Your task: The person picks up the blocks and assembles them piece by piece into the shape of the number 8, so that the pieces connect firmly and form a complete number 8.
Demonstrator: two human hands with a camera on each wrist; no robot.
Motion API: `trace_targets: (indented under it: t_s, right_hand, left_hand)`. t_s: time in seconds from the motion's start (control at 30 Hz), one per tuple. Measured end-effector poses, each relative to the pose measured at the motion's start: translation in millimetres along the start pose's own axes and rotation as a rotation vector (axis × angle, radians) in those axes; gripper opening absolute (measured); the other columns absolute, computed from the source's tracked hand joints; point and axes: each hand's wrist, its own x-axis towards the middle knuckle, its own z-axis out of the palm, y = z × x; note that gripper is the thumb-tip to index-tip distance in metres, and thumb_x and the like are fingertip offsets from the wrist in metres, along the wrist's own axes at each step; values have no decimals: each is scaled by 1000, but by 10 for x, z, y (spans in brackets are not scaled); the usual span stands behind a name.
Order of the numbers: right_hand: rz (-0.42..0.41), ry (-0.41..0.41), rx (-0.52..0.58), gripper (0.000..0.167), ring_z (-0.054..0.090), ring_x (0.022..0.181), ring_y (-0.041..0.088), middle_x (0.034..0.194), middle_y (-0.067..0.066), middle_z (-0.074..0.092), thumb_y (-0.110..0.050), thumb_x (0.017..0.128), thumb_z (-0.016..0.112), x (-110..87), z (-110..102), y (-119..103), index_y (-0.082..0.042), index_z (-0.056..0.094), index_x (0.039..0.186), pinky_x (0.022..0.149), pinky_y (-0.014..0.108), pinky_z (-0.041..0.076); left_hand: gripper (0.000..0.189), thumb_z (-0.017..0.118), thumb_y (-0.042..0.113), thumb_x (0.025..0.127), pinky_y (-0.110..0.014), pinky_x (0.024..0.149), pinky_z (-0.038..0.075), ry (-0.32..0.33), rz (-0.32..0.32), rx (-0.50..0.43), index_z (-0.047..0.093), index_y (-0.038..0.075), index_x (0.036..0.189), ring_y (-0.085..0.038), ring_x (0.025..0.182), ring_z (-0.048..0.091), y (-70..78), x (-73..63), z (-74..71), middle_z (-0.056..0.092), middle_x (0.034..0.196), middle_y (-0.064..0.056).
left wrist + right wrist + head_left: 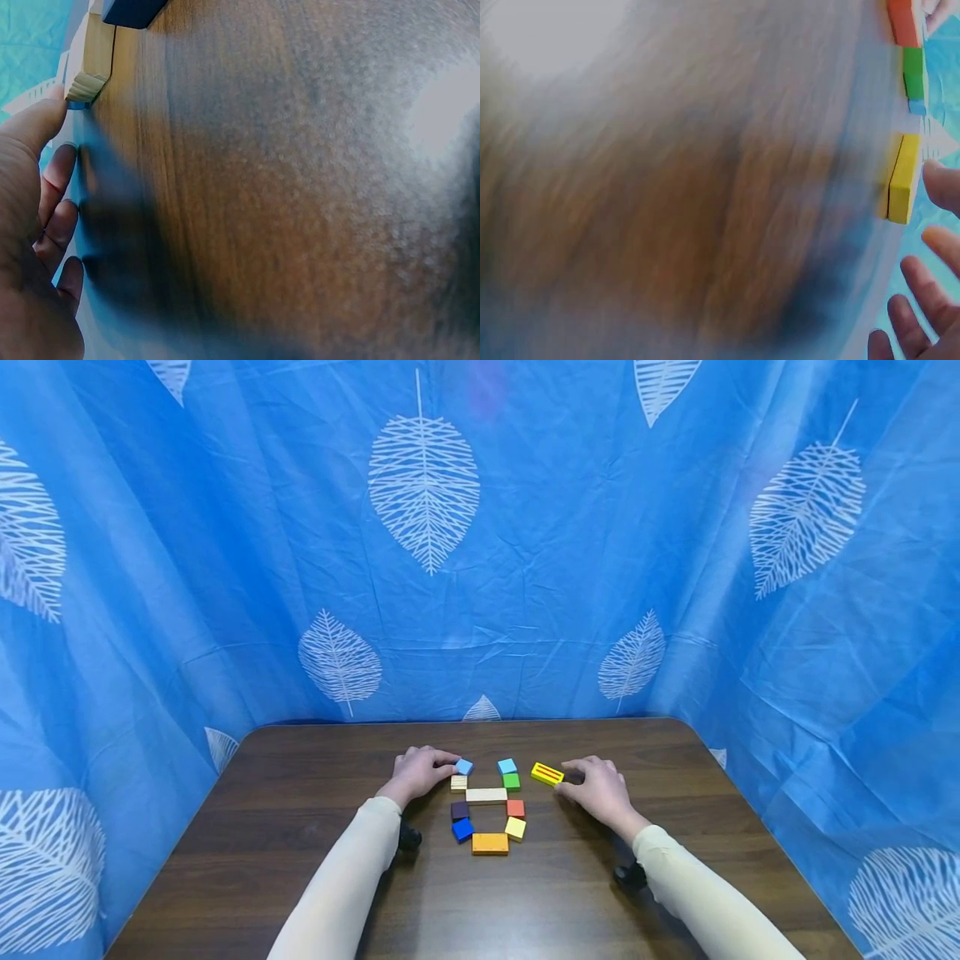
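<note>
In the head view my left hand (420, 771) holds a small light blue block (463, 767) at its left side, thumb and forefinger on it. The left wrist view shows the thumb at a sliver of that blue block (77, 105), behind a pale wooden block (94, 60). My right hand (597, 787) is spread beside a yellow block with red stripes (547, 774). In the right wrist view, its thumb and fingers lie apart, just off the end of the yellow block (904, 180).
Between the hands, blocks form a figure: a long pale block (486, 796), an orange block (490, 844), green (511, 782), red (515, 809), light yellow (515, 829), dark blue (462, 830), dark purple (460, 811) and a second light blue block (507, 767). A blue leaf-print curtain (487, 677) hangs behind the wooden table (300, 827).
</note>
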Motion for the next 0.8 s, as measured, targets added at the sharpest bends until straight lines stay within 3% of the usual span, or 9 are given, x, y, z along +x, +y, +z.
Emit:
trace_targets:
  t_s: [0.1, 0.2, 0.43, 0.8]
  right_hand:
    - [84, 0, 101, 49, 47, 120, 39, 132, 17, 61, -38, 88, 80, 5, 5, 17, -12, 71, 129, 96, 61, 34]
    - [112, -3, 142, 50, 46, 120, 41, 132, 18, 60, -39, 88, 80, 2, 20, 24, -12, 71, 129, 94, 61, 34]
    - [138, 21, 136, 46, 47, 117, 40, 129, 16, 63, -38, 88, 81, -8, 70, 39, -13, 73, 126, 92, 58, 34]
    - [131, 35, 133, 40, 47, 115, 38, 121, 12, 65, -36, 86, 82, -17, 95, 32, -14, 75, 119, 90, 57, 33]
  left_hand:
    - [34, 66, 35, 101, -59, 105, 31, 2, -2, -2, 71, 25, 133, -32, 117, 48, -6, 3, 5, 67, 130, -6]
    - [33, 67, 35, 100, -59, 105, 31, 5, 0, -2, 72, 25, 132, -31, 117, 49, -3, 5, 6, 67, 129, -5]
    - [33, 67, 37, 100, -58, 106, 31, 7, -10, 8, 72, 27, 132, -31, 116, 49, -29, 52, 48, 67, 129, -4]
    - [33, 67, 35, 100, -59, 105, 31, 14, 3, -6, 72, 24, 131, -32, 116, 49, 27, -33, -14, 67, 128, -6]
